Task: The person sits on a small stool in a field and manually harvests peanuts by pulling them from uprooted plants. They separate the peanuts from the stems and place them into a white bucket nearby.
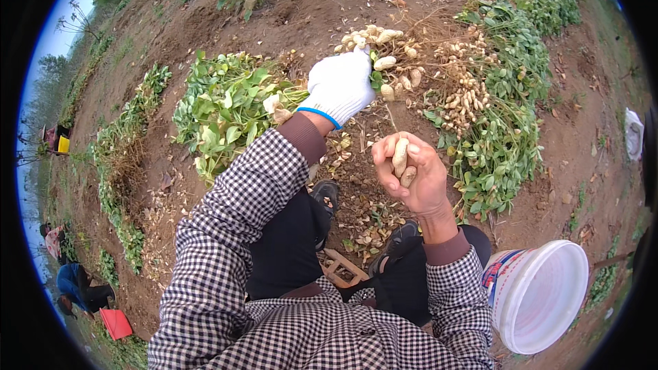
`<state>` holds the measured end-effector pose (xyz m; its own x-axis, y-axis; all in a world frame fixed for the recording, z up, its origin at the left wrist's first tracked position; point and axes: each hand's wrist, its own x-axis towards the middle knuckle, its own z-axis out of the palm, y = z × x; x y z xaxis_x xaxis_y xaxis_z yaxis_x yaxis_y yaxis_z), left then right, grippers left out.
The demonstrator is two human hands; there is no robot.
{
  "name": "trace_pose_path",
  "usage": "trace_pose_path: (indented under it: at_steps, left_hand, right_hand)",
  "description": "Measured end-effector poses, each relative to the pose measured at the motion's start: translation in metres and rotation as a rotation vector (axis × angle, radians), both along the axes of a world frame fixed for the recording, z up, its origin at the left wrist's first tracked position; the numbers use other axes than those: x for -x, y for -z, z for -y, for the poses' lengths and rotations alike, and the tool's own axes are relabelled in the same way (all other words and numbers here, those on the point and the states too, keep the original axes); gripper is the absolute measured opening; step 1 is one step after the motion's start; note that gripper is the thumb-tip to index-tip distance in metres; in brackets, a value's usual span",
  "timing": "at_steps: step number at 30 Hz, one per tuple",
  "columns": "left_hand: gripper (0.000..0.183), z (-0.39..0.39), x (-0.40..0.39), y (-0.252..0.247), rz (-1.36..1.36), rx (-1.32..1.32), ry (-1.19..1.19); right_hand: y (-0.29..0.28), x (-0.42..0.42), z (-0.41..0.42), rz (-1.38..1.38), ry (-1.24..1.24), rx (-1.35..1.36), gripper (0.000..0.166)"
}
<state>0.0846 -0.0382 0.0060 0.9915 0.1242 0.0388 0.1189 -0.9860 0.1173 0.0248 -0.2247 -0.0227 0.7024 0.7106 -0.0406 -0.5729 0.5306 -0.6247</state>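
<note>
My left hand point(341, 84) wears a white knitted glove with a blue cuff edge and grips a bunch of uprooted peanut plants; their green leaves point(226, 107) hang to its left. Peanut pods point(384, 63) on roots cluster at the far and right side of the glove. Bare and curled palm up, my right hand point(419, 174) holds a few loose peanut pods point(400, 156) between thumb and fingers. Farther right, a heap of pulled peanut plants point(506, 149) lies on the soil, with many pods point(465, 97) on its roots.
A white plastic bucket point(545, 298) stands tilted in view at my right knee. A small wooden stool point(342, 268) shows between my feet. A row of pulled plants point(115, 185) lies at the left. Beyond it a person in blue point(74, 282) bends near a red bucket point(115, 323).
</note>
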Motion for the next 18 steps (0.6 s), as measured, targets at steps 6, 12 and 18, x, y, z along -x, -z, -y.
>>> trace_pose_path:
  at_steps: [6,12,18]
  left_hand:
    - [0.052,0.007,0.005,-0.003,0.054,-0.019,0.024]
    - [0.047,0.013,0.001,0.006,-0.006,0.003,0.010]
    - [0.041,-0.024,-0.009,0.009,-0.044,0.531,0.133]
  right_hand:
    - [0.020,-0.017,-0.004,0.049,0.307,0.250,0.019]
    - [0.014,-0.014,-0.011,0.317,0.536,0.477,0.023]
    - [0.020,-0.019,-0.004,0.257,0.437,0.555,0.020]
